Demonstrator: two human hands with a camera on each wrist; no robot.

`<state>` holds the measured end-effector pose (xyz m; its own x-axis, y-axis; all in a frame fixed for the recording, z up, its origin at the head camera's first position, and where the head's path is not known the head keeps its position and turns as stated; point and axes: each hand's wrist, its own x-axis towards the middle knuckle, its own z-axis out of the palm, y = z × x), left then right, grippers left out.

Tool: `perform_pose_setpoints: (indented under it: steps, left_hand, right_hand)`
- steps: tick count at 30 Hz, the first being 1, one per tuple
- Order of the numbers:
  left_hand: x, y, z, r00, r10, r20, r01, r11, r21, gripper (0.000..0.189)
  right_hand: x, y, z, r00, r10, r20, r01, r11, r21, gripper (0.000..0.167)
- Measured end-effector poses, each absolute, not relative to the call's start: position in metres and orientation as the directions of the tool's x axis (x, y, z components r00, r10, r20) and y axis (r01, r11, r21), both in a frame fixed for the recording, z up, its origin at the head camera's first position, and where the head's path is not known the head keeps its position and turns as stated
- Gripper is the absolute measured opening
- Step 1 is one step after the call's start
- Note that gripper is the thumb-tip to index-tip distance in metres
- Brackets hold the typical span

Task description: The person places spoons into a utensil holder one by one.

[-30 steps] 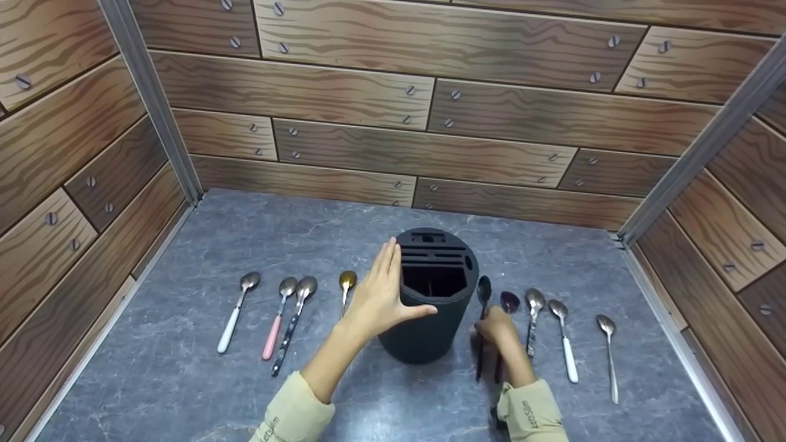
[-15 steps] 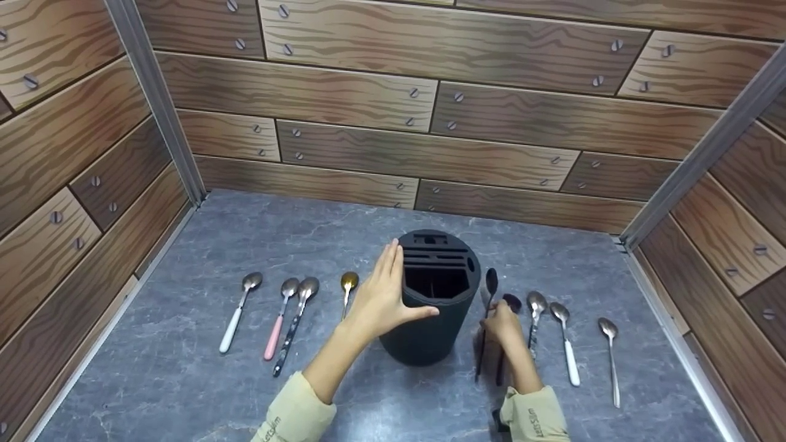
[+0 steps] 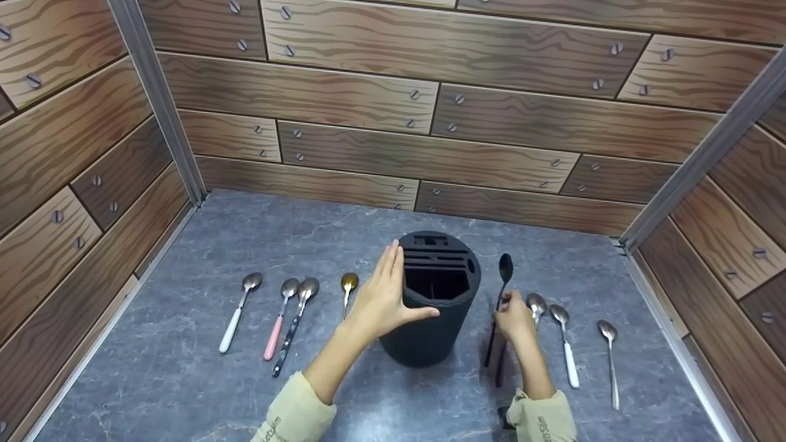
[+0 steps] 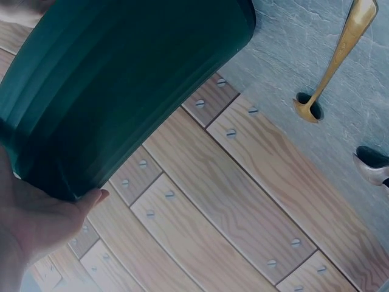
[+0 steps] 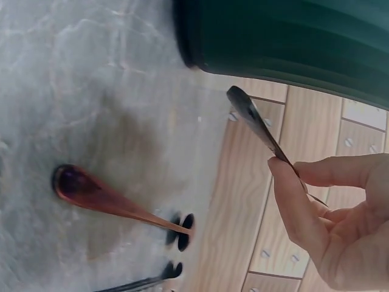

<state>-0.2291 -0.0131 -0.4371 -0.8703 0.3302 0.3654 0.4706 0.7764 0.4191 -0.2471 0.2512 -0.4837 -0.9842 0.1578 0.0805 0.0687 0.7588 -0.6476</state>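
Note:
My left hand (image 3: 379, 298) lies with straight fingers along the left side of a dark green cylindrical utensil holder (image 3: 424, 337), its thumb stretched across the front near the rim. In the left wrist view the palm and thumb touch the holder's wall (image 4: 121, 91). To the right of the holder, my right hand (image 3: 516, 318) pinches a black spoon (image 3: 505, 268) by its handle between thumb and fingers, bowl up and tilted, raised off the table. A dark reddish-purple spoon (image 5: 103, 198) lies below; the right hand hides most of it in the head view.
Left of the holder lie a white-handled spoon (image 3: 230, 328), a pink-handled spoon (image 3: 274, 336), a black-patterned spoon (image 3: 288, 337) and a gold spoon (image 3: 349, 282). On the right lie another white-handled spoon (image 3: 570, 362) and a silver spoon (image 3: 613, 374). Wood-patterned walls (image 3: 356, 98) enclose the table.
My right hand has lifted the black spoon from the table and carried it up and slightly to the right. My left hand stays on the holder.

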Motion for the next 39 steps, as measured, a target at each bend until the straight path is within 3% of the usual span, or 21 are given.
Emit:
perform_pose_setpoints:
  steps: [11, 22, 39]
  left_hand:
    - [-0.228, -0.014, -0.438, -0.862, 0.335, 0.381, 0.485, 0.763, 0.427, 0.118]
    - [-0.228, -0.013, -0.439, -0.857, 0.335, 0.391, 0.490, 0.763, 0.422, 0.118]
    - [-0.229, -0.013, -0.438, -0.867, 0.328, 0.376, 0.477, 0.767, 0.430, 0.119]
  right_hand:
    - [-0.240, 0.248, -0.467, -0.973, 0.192, 0.124, 0.047, 0.700, -0.713, 0.037]
    - [-0.233, 0.246, -0.451, -0.940, 0.254, 0.229, 0.025, 0.718, -0.695, 0.037]
    - [-0.223, 0.240, -0.426, -0.932, 0.289, 0.220, -0.009, 0.587, -0.809, 0.040]
